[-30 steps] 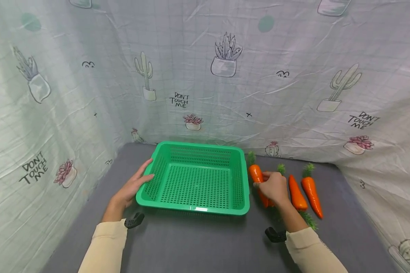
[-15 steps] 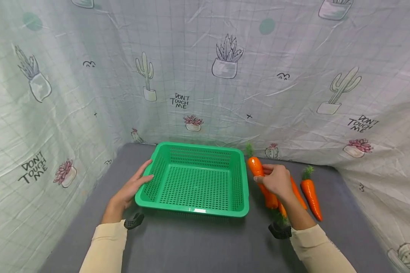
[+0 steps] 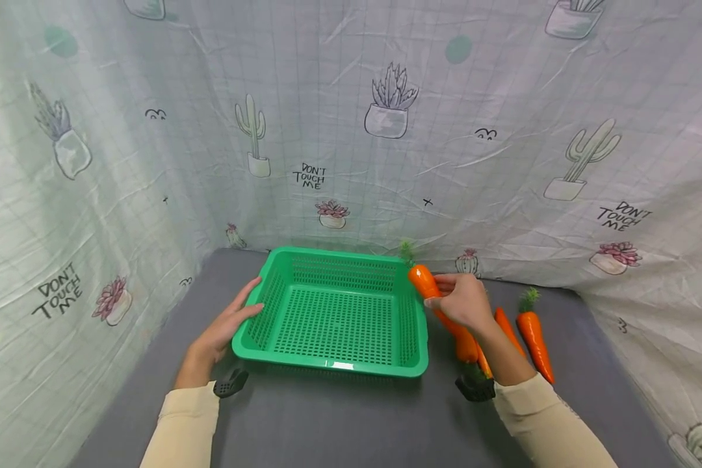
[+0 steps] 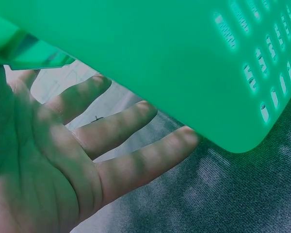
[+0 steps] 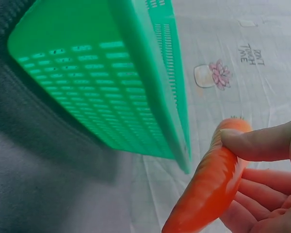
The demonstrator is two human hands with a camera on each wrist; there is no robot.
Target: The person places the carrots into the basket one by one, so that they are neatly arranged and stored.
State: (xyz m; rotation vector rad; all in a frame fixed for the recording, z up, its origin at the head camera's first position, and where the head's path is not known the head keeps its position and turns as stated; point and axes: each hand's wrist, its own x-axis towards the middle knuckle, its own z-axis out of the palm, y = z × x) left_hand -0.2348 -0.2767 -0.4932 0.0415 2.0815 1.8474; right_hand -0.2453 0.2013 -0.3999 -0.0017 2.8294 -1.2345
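A green perforated basket (image 3: 333, 364) sits on the grey table, nothing inside it. My left hand (image 3: 225, 323) rests with straight fingers (image 4: 136, 121) against the basket's left wall (image 4: 184, 63). My right hand (image 3: 462, 302) grips an orange carrot (image 3: 426, 284) lifted off the table, its green top over the basket's right rim. In the right wrist view the thumb and fingers (image 5: 262, 143) curl round the carrot (image 5: 211, 187) beside the basket's outer wall (image 5: 102, 92).
Two more orange carrots (image 3: 535, 335) lie on the table right of my right hand, another partly hidden under my wrist (image 3: 482, 364). A cactus-print cloth (image 3: 386, 130) walls in the table on three sides.
My right hand has lifted the carrot off the table and carried it left and up toward the basket's right rim. The left hand stays on the basket.
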